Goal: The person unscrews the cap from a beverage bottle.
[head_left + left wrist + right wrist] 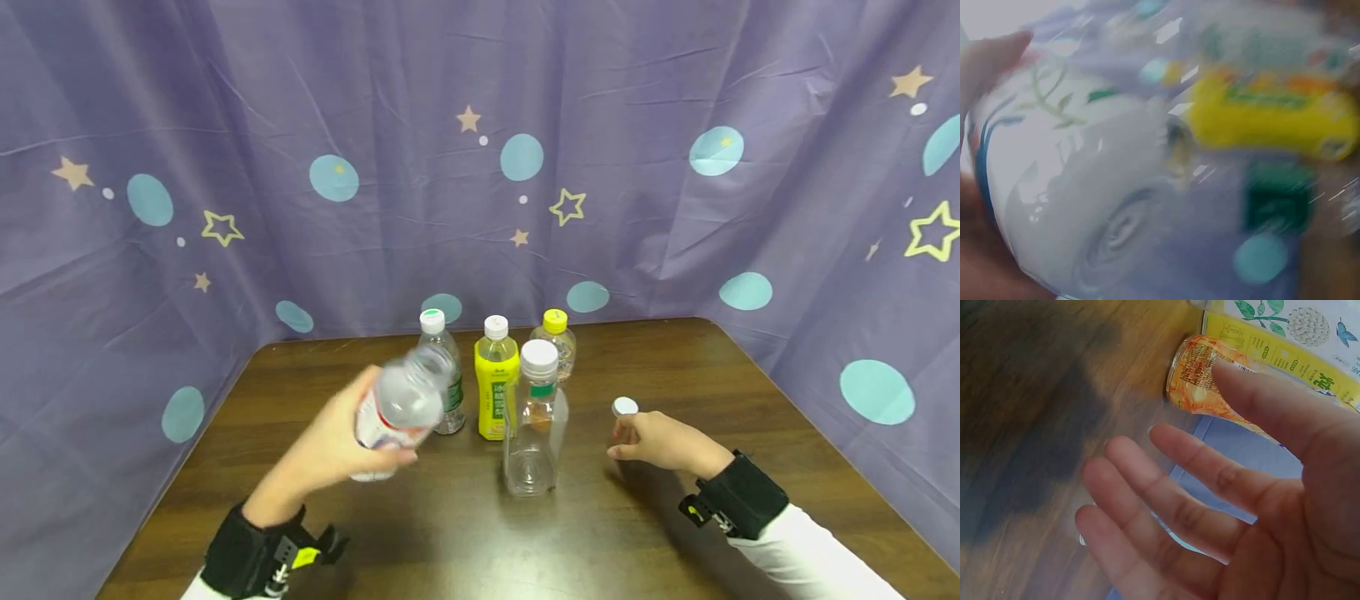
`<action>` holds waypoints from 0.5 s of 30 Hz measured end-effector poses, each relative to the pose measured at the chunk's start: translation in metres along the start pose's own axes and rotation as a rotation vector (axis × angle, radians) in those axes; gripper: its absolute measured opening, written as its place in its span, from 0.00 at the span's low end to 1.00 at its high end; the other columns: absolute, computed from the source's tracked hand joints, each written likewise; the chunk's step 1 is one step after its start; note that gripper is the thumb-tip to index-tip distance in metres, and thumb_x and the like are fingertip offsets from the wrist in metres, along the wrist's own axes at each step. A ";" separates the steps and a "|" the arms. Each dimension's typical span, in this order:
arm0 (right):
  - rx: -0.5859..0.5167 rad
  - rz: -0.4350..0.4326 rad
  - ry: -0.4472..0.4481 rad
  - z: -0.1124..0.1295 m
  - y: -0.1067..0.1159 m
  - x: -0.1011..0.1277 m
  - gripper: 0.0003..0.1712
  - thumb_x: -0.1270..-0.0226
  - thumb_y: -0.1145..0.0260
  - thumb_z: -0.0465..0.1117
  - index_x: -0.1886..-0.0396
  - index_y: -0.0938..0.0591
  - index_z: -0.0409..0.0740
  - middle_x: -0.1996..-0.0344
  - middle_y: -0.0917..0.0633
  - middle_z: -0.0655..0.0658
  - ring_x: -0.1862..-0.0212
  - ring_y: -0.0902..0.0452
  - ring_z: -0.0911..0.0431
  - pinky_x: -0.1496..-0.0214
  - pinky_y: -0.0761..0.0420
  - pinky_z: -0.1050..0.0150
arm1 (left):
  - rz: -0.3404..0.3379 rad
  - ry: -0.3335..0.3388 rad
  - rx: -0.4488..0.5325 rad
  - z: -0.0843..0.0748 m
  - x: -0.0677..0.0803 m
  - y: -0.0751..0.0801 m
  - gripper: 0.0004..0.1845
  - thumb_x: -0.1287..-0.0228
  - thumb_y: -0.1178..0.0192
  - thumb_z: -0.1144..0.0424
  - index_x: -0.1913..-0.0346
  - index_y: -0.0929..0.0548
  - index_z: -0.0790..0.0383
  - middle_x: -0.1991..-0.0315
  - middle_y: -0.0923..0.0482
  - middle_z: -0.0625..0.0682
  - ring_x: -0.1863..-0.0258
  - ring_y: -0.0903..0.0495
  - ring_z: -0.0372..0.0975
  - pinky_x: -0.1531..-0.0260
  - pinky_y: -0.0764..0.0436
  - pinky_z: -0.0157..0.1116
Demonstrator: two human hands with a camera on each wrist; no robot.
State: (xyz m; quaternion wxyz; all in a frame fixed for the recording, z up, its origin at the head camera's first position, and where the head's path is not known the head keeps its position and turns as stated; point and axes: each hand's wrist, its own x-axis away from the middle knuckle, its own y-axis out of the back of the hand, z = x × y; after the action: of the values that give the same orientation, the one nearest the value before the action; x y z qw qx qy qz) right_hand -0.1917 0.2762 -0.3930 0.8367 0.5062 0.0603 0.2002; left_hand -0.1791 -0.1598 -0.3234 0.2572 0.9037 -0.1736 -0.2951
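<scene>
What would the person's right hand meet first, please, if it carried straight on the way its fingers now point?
Probably the small white bottle cap, lying on the dark wooden table just beyond the right hand's fingertips, though depth is unclear.

Dark brown wooden table (750,367), grain running lengthwise, surface glossy with soft reflections. Enclosed on three sides by a purple cloth backdrop (420,108), hung behind and draped down past the left and right table edges. Printed with teal discs, tan solid stars, yellow outlined stars and small white dots. Creased throughout, with folds gathering at both rear corners. Meets the table along its far edge. Even, diffuse lighting from above; faint shadows only on the tabletop. No floor or window visible. Same wood grain (1035,412) seen blurred in the right wrist view.
</scene>
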 end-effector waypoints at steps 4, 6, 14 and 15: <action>-0.025 0.003 0.010 0.000 -0.002 -0.001 0.15 0.38 0.32 0.47 0.62 0.22 0.41 0.75 0.20 0.53 0.72 0.27 0.63 0.71 0.27 0.66 | -0.381 0.005 0.075 0.011 -0.019 0.045 0.40 0.60 0.28 0.79 0.40 0.32 0.61 0.54 0.24 0.43 0.57 0.23 0.34 0.55 0.24 0.28; -0.031 0.008 0.021 0.000 -0.003 -0.002 0.15 0.37 0.32 0.47 0.61 0.22 0.41 0.74 0.20 0.53 0.72 0.27 0.63 0.71 0.27 0.66 | -0.521 0.039 0.122 0.030 -0.028 0.059 0.39 0.58 0.30 0.81 0.41 0.32 0.58 0.53 0.25 0.42 0.56 0.24 0.34 0.54 0.26 0.26; -0.010 0.019 0.052 -0.001 -0.006 -0.007 0.14 0.36 0.34 0.49 0.62 0.22 0.43 0.73 0.19 0.54 0.71 0.27 0.64 0.71 0.27 0.67 | -0.692 0.464 0.167 0.153 -0.025 0.058 0.34 0.46 0.30 0.71 0.40 0.37 0.61 0.47 0.30 0.45 0.48 0.30 0.34 0.47 0.31 0.31; -0.013 0.019 0.054 -0.001 -0.007 -0.007 0.13 0.36 0.34 0.49 0.63 0.22 0.44 0.73 0.19 0.54 0.72 0.27 0.65 0.71 0.27 0.67 | -0.696 0.507 0.158 0.165 -0.020 0.055 0.35 0.46 0.30 0.69 0.38 0.39 0.63 0.46 0.31 0.45 0.47 0.31 0.34 0.45 0.32 0.33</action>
State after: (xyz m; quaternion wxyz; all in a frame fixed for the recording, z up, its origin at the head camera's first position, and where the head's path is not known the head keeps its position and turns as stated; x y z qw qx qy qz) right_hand -0.1966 0.2715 -0.4003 0.8360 0.4959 0.0766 0.2221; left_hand -0.3062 -0.2548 -0.3979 0.1070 0.9691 0.1878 -0.1189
